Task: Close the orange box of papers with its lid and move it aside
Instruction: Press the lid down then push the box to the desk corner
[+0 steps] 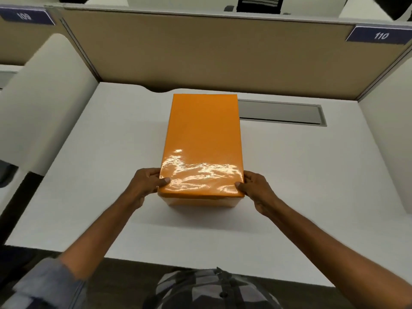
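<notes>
A glossy orange lid [202, 139] covers the orange box [201, 202], which stands lengthwise in the middle of the white desk [93, 175]. Only a narrow strip of the box's near wall shows under the lid; the papers inside are hidden. My left hand [147, 182] grips the lid's near left corner, thumb on top and fingers down the side. My right hand [256, 189] holds the near right corner the same way.
A grey cable hatch [282, 112] is set into the desk just right of the box. A beige partition [200, 54] closes the back, with white side dividers left [42, 101] and right [388, 139]. A label reading 110 [380, 35] hangs at top right.
</notes>
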Demonstrator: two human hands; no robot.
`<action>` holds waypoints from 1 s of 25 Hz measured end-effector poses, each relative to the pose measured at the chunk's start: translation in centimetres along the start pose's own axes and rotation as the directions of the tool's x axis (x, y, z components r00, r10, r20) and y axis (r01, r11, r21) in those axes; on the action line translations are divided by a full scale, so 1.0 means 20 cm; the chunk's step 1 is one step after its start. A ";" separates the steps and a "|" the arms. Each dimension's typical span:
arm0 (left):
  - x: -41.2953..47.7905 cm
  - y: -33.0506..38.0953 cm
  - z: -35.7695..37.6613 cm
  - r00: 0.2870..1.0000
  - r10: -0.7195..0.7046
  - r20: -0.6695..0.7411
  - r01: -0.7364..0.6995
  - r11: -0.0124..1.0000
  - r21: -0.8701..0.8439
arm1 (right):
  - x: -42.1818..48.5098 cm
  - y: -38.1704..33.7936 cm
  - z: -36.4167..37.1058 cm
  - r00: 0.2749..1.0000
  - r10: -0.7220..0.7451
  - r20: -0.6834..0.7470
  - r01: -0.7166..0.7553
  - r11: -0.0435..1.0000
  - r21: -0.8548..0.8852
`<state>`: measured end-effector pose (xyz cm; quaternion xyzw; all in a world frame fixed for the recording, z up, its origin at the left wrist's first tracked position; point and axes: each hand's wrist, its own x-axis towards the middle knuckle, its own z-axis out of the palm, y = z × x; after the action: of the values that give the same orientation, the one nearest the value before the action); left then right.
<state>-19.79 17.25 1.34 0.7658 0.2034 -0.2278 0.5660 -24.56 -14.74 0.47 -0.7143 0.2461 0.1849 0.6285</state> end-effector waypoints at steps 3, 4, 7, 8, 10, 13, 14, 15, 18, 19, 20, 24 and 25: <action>-0.10 -0.03 -0.01 0.999 -0.004 -0.051 0.001 0.998 -0.057 | -0.04 -0.02 -0.01 0.998 -0.033 0.047 0.032 0.999 0.011; -0.13 -0.04 -0.03 0.998 0.003 -0.067 -0.008 0.997 -0.080 | -0.06 -0.04 -0.01 0.996 -0.051 0.071 0.052 0.999 -0.002; -0.19 -0.02 -0.13 0.995 0.036 -0.095 -0.046 0.994 -0.099 | -0.06 -0.13 0.05 0.987 -0.103 0.124 0.104 0.995 0.000; -0.20 0.00 -0.19 0.993 0.045 -0.105 -0.055 0.994 -0.097 | -0.07 -0.17 0.10 0.985 -0.117 0.124 0.117 0.993 0.006; -0.17 0.06 -0.37 0.989 0.073 -0.127 -0.083 0.994 -0.075 | -0.05 -0.26 0.25 0.982 -0.141 0.122 0.139 0.990 0.030; -0.06 0.17 -0.70 0.980 0.126 -0.156 -0.135 0.989 -0.051 | 0.04 -0.41 0.57 0.977 -0.178 0.114 0.170 0.983 0.073; 0.00 0.21 -0.84 0.977 0.138 -0.162 -0.146 0.989 -0.037 | 0.08 -0.47 0.71 0.977 -0.189 0.102 0.181 0.980 0.087; 0.06 0.26 -0.97 0.976 0.143 -0.167 -0.148 0.989 -0.019 | 0.13 -0.52 0.85 0.977 -0.195 0.086 0.186 0.977 0.105; 0.26 0.35 -1.36 0.972 0.147 -0.183 -0.142 0.989 0.040 | 0.24 -0.66 1.26 0.976 -0.210 0.063 0.199 0.969 0.145; 0.33 0.38 -1.50 0.970 0.152 -0.192 -0.144 0.988 0.058 | 0.28 -0.71 1.40 0.973 -0.224 0.064 0.213 0.967 0.142; 0.40 0.40 -1.62 0.967 0.159 -0.200 -0.146 0.986 0.075 | 0.31 -0.75 1.52 0.971 -0.233 0.052 0.223 0.965 0.140; 0.66 0.45 -1.90 0.955 0.193 -0.226 -0.167 0.977 0.129 | 0.46 -0.86 1.87 0.978 -0.209 -0.013 0.209 0.973 0.103; 0.72 0.45 -1.93 0.950 0.206 -0.236 -0.177 0.975 0.136 | 0.50 -0.88 1.93 0.980 -0.194 -0.029 0.196 0.975 0.101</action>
<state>1.72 52.58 9.82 0.8353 0.1841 -0.0852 0.5110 -4.44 23.71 3.40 -0.7033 0.1898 0.1025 0.6774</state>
